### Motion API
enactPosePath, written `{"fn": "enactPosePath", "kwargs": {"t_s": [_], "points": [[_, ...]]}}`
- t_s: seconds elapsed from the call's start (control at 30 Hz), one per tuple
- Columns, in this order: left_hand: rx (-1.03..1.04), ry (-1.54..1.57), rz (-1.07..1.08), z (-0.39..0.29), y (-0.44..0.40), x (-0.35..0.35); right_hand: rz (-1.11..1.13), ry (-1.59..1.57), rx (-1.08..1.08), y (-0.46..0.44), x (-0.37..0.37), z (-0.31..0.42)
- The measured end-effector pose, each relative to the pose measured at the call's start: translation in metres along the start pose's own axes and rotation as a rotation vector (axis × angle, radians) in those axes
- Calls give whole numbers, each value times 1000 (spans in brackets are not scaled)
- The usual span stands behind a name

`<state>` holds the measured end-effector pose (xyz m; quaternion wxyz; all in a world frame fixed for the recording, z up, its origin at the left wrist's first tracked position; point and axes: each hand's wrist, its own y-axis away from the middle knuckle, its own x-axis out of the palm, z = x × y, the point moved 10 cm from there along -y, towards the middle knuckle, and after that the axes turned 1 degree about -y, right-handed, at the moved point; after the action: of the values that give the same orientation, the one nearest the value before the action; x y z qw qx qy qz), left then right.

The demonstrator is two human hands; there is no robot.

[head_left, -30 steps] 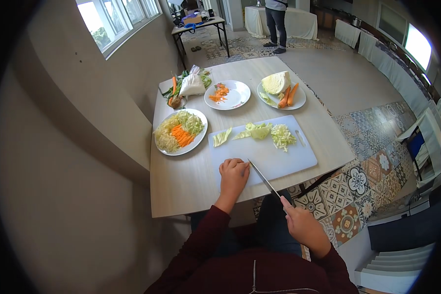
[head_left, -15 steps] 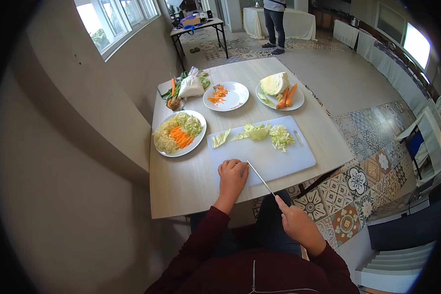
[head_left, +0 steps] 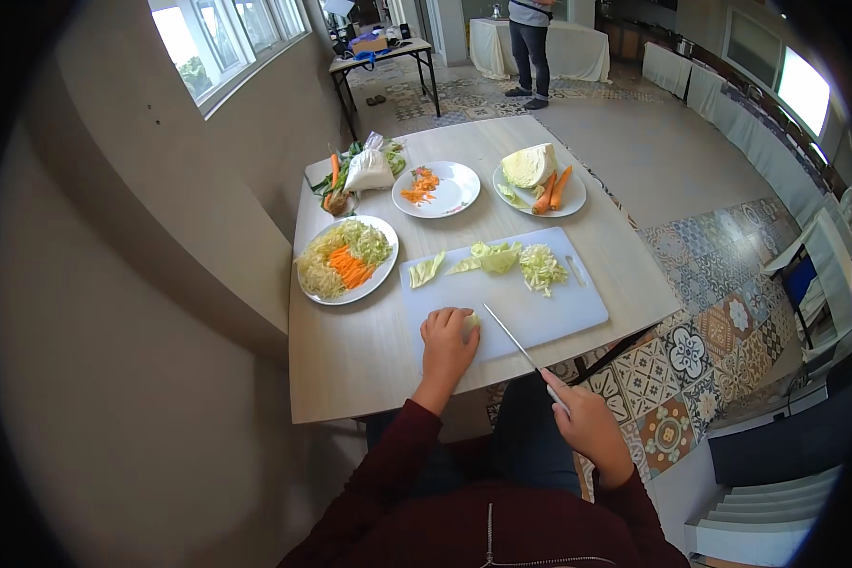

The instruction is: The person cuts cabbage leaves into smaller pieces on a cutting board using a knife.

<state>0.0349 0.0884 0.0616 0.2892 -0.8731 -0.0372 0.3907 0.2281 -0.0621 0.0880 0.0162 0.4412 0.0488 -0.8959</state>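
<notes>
My left hand point(head_left: 449, 346) is closed over a small pale-green cabbage piece point(head_left: 473, 321) at the near left of the white cutting board point(head_left: 554, 327). Most of that piece is hidden under the fingers. In my right hand point(head_left: 589, 423) is the handle of a knife point(head_left: 513, 339). Its blade slants over the board's near edge, the tip just right of the left hand and apart from it. Along the far side of the board lie a flat cabbage strip point(head_left: 426, 270), loose cabbage leaves point(head_left: 497, 257) and a heap of shredded cabbage point(head_left: 541, 271).
A plate point(head_left: 386, 271) at left bears shredded vegetables. Behind the board are a plate point(head_left: 459, 194) with carrot scraps and another point(head_left: 577, 197) with a cabbage chunk and carrots. A white bag point(head_left: 369, 171) rests among vegetables. A person point(head_left: 530, 47) stands far back.
The knife and my right hand have shifted slightly right, away from the left hand. More of the cabbage piece now shows beside my left fingers.
</notes>
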Motion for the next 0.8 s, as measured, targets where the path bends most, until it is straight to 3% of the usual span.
{"fn": "enactPosePath", "kwargs": {"t_s": [0.6,0.8], "points": [[-21,-30,-24,6,1,1,69,-1,5,-5,8,7],[-29,-35,-30,6,1,-1,83,-135,-63,1,4,11]]}}
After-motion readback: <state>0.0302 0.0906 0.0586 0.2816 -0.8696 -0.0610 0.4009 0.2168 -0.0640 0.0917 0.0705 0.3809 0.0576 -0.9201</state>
